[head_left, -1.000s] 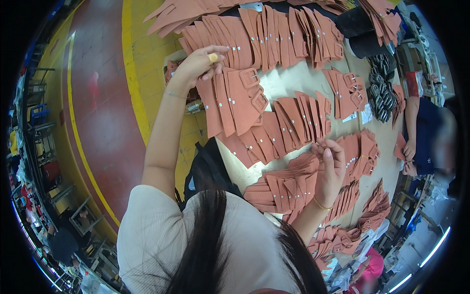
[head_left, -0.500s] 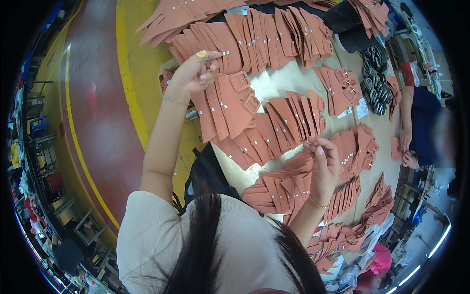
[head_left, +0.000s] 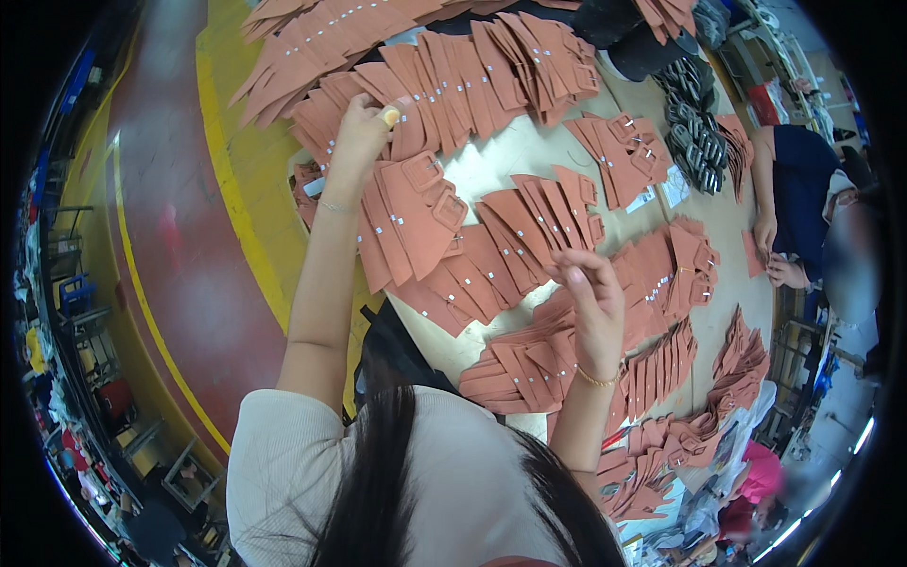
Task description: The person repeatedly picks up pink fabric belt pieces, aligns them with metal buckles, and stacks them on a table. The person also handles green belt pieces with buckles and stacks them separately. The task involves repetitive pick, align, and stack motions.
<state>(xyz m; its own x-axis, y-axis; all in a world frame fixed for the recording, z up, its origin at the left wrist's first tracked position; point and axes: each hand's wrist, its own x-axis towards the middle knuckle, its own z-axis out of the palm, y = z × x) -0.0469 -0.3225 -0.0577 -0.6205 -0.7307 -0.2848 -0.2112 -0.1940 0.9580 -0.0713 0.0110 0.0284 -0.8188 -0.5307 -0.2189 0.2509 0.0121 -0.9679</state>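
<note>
My left hand [head_left: 362,135] is over the left end of a long row of overlapping orange-brown belt pieces [head_left: 444,90]. Its fingers are bent down and closed against the pieces, a yellow cover on one finger; what lies between the fingertips is hidden. Just below it lies a group of pieces with covered square buckles [head_left: 406,222]. My right hand [head_left: 597,317] is raised above the middle of the table, fingers loosely curled and apart from the thumb, nothing seen in it. Beneath and beside it spread more belt pieces [head_left: 529,359], many with small white stickers.
Dark buckles [head_left: 694,123] are heaped at the table's far right, near a black container [head_left: 642,52]. A co-worker in dark blue [head_left: 803,189] handles a small piece at the right edge. A black bag [head_left: 387,345] is beside the table's near-left edge.
My left hand has shifted slightly left and turned its fingers down onto the row. My right hand has moved a little left in the picture. The whole view has shifted slightly.
</note>
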